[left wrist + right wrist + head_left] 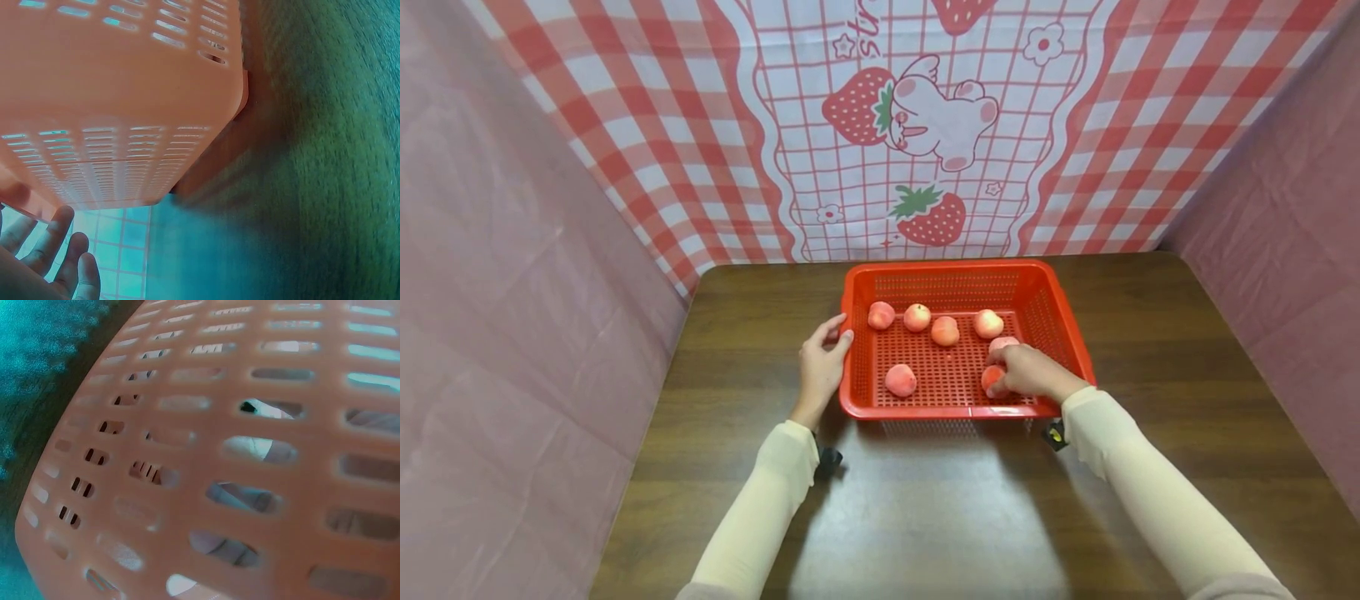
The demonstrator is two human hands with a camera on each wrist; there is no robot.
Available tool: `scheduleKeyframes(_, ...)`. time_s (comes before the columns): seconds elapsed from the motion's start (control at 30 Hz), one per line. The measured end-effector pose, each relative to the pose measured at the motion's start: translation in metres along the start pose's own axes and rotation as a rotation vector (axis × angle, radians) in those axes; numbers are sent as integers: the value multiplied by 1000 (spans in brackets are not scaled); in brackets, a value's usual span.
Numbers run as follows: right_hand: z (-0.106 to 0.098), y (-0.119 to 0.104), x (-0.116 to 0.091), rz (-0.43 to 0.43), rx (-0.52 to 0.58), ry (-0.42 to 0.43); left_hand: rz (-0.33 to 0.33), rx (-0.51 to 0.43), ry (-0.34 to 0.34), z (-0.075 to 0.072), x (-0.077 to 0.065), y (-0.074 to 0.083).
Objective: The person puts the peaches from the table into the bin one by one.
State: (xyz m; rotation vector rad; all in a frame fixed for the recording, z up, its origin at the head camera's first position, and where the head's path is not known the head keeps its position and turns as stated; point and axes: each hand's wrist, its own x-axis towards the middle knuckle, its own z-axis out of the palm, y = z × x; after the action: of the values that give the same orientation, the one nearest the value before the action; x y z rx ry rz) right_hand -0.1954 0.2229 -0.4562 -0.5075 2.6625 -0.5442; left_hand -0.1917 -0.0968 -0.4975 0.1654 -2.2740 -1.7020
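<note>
A red slotted plastic basket (955, 412) on the wooden table holds several pinkish peaches. Inside its front right part, my right hand (1033, 372) grips a peach (992, 381) with thumb and fingers. Just behind that one, a paler peach (1002, 343) is partly covered by the hand. In the right wrist view the basket's wall (187, 450) fills most of the picture, and only bits of the hand show through the slots. My left hand (823, 362) is at the basket's left rim, its extended fingers touching it; the left wrist view has these fingers (53, 240) beside the rim.
Other peaches lie in the basket: one at front left (901, 380), and a back row with a left peach (881, 315), a second (917, 317), a third (945, 332) and a right peach (988, 324). A strawberry-print cloth (925, 125) hangs behind the table (737, 333).
</note>
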Motion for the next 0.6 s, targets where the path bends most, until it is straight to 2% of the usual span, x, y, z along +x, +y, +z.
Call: scheduleKeyframes(0.6,3,-5,0,26,-39,-69,-11,-9,3,1,1,-2)
